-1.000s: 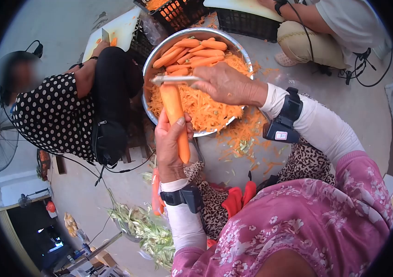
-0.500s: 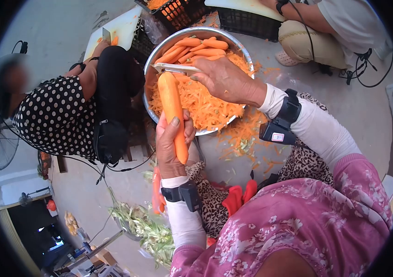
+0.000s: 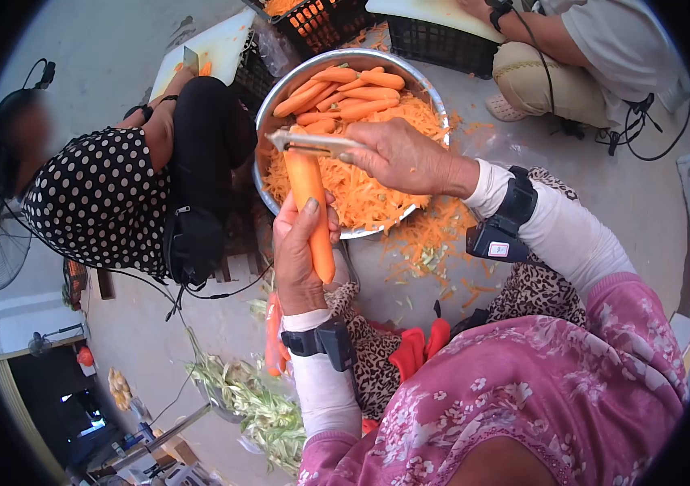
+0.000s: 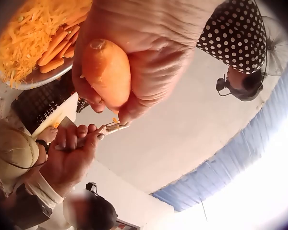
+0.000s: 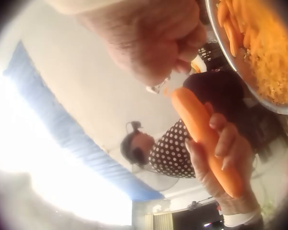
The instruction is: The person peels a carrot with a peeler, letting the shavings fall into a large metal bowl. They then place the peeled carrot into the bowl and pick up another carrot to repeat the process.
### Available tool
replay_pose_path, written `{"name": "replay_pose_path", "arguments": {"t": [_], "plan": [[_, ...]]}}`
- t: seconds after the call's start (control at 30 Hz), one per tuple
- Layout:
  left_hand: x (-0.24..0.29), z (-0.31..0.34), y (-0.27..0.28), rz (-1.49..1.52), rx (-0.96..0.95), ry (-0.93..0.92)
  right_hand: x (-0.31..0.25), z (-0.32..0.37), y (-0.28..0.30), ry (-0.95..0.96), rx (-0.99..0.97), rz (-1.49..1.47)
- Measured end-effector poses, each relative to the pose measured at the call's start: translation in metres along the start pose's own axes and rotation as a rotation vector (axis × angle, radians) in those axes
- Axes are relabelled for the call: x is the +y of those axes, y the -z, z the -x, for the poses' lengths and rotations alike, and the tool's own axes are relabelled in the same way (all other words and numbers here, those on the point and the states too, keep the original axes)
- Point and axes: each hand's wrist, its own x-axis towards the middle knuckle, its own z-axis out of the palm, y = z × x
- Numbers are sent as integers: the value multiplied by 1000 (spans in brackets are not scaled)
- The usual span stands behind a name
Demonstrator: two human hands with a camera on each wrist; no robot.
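Note:
A large peeled-looking carrot point(image 3: 307, 180) is gripped in the left hand point(image 3: 300, 259), thumb along its near side, its top end tilted toward the bowl. The right hand point(image 3: 414, 158) holds a peeler point(image 3: 313, 143), whose blade end lies across the carrot's upper part. In the left wrist view the carrot's blunt end point(image 4: 105, 72) faces the camera and the peeler point(image 4: 116, 127) is by its far end. The right wrist view shows the carrot point(image 5: 206, 139) in the left hand, the peeler's head point(image 5: 158, 87) close to its tip.
Below the hands a metal bowl point(image 3: 262, 121) holds whole carrots point(image 3: 371, 93) and orange shreds point(image 3: 369, 190). Peelings point(image 3: 434, 243) lie on the floor. One person point(image 3: 102, 202) sits at the left by a cutting board point(image 3: 227, 40); another point(image 3: 555, 81) is at upper right. Green husks point(image 3: 256, 405) lie lower left.
The peeler moved up past the carrot's top end, then came back down over its upper part. The left hand keeps its grip on the carrot.

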Motion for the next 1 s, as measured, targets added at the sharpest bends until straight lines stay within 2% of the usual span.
{"name": "replay_pose_path", "arguments": {"t": [0.07, 0.2, 0.3, 0.37, 0.5, 0.53, 0.6, 0.63, 0.7, 0.87, 1.0], "plan": [[0, 1, -1, -5, 22, -5, -5, 7, -3, 78, -127, 101], [2, 2, -2, -127, 36, -34, 3, 8, -12, 82, -150, 122], [0, 2, 5, -193, 10, -5, 16, -6, -3, 83, -49, 191], [4, 9, -12, -174, -21, -22, 32, -17, 4, -69, -28, 397], [3, -1, -9, -183, -35, -8, 43, -19, 8, -138, 53, 318], [2, -2, -6, -144, -49, -20, 40, -21, 11, -128, 35, 324], [3, -3, -5, -106, -40, -23, 33, -20, 13, -57, 177, 205], [4, -2, -5, -66, -34, -27, 30, -17, 12, -62, 183, 197], [1, -2, 2, -57, -37, -27, 20, -11, 10, 95, 144, 191], [-2, -4, 8, 260, -87, 35, -3, 11, -7, 157, -178, 155], [-4, 1, 6, 119, -74, 55, 16, -1, -10, 139, -42, 210]]}}
